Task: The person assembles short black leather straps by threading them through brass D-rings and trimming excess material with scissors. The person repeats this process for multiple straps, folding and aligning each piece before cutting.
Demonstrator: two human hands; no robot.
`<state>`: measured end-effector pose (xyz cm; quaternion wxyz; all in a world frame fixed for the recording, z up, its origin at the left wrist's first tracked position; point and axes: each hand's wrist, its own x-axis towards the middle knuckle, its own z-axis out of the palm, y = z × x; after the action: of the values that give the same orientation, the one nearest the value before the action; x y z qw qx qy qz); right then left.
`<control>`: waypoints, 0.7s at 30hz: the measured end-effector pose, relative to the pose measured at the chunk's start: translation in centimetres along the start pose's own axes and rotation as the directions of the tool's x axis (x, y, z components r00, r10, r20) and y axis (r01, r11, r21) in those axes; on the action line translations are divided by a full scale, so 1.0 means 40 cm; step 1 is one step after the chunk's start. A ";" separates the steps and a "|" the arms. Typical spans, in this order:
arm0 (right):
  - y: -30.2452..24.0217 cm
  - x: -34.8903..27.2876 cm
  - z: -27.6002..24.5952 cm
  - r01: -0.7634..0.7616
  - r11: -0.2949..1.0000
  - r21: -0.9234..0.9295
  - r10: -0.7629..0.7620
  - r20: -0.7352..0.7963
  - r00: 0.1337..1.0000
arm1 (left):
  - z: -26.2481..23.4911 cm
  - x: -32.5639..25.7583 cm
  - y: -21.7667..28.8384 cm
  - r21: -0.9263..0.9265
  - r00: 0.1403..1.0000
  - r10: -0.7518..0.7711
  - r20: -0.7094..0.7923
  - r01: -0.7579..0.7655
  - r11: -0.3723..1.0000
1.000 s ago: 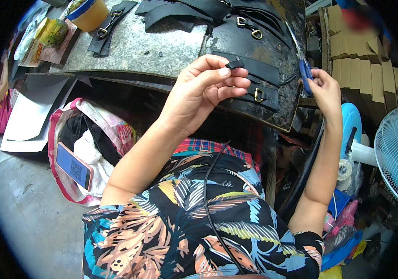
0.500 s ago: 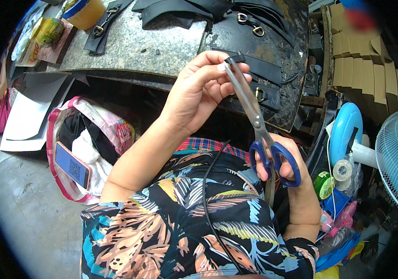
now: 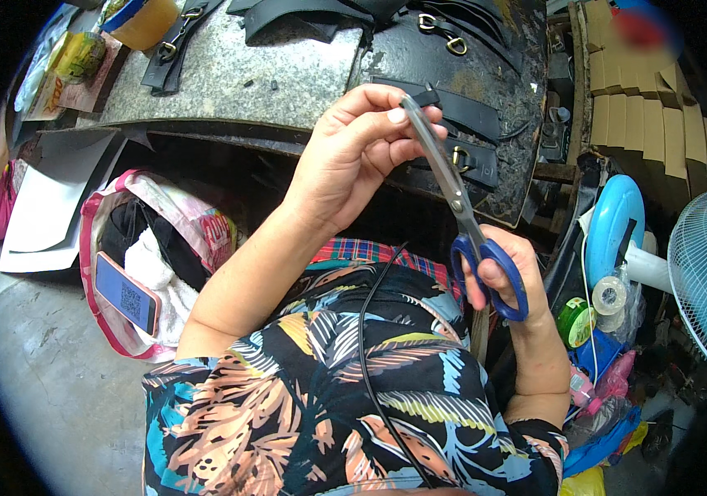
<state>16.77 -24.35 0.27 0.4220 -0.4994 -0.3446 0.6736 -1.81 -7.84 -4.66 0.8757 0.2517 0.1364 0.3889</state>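
Observation:
Between the thumb and fingers of my left hand [image 3: 361,136] is a small black strap piece [image 3: 426,98]. It looks like leather, and my fingers partly cover it. My right hand [image 3: 509,277] grips the dark blue handles of a pair of scissors [image 3: 455,198]. Their metal blades point up and away from me, nearly closed, with the tips at the strap piece beside my left fingertips. Beyond my hands, black straps with brass-coloured buckles [image 3: 461,159] lie on the dark right part of the worktable.
More black straps [image 3: 308,18] lie along the table's [image 3: 229,74] far side. At left stands a pink-rimmed bag [image 3: 89,273] with a phone [image 3: 128,293] on top. To the right are a blue and white fan [image 3: 698,277], tape rolls [image 3: 609,295] and stacked cardboard pieces [image 3: 651,140].
The scissor blades have drawn closer together around the strap piece, and the handles have come together. My right hand has shifted slightly; my left hand keeps its pinch.

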 end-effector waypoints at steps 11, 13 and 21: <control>-0.123 0.088 -0.144 -0.117 0.727 -0.677 -0.365 -0.524 0.770 | 0.031 -0.020 0.026 0.220 0.996 0.051 -0.067 -0.035 0.975; -0.127 0.117 -0.189 -0.402 0.289 -0.869 -0.537 -0.495 0.684 | 0.038 -0.031 0.046 0.502 0.989 0.121 -0.091 -0.060 0.863; -0.095 0.130 -0.210 -0.390 0.144 -0.909 -0.627 -0.389 0.675 | 0.040 -0.031 0.119 0.784 0.672 0.565 0.478 -0.035 -0.620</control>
<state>24.97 -17.70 -0.59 0.1463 -0.8291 -0.5392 -0.0221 -4.85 -6.58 -0.66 -0.0183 0.8077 0.4222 0.4111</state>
